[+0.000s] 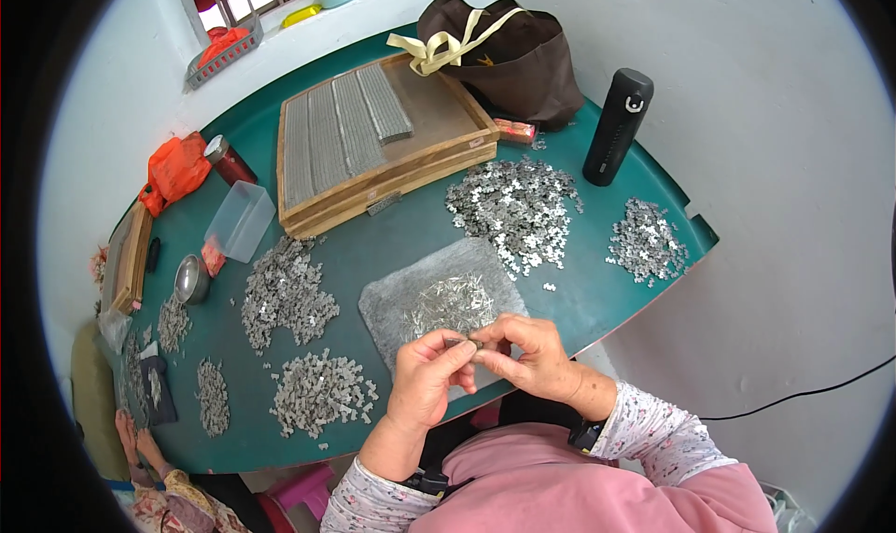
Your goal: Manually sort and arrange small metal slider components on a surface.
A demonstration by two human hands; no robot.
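Note:
My left hand (429, 376) and my right hand (534, 354) meet over the near edge of a grey cloth (385, 307), thumbs and fingers pinched. Between the fingertips is a small dark metal piece (464, 342), mostly hidden, so its exact shape cannot be made out. Just beyond my fingers, a loose heap of thin silver pins (455, 301) lies on the cloth. Farther off is a large pile of small shiny metal pieces (518, 211). To the left are piles of duller grey metal pieces (320, 393) and more grey pieces (287, 295).
A wooden tray (439, 164) holding rows of grey strips stands at the back, beside a brown bag (523, 71). A black bottle (619, 127) stands at right, near a smaller metal pile (647, 241). Left are a clear plastic box (241, 220), a metal bowl (191, 279) and another person's hands (138, 440).

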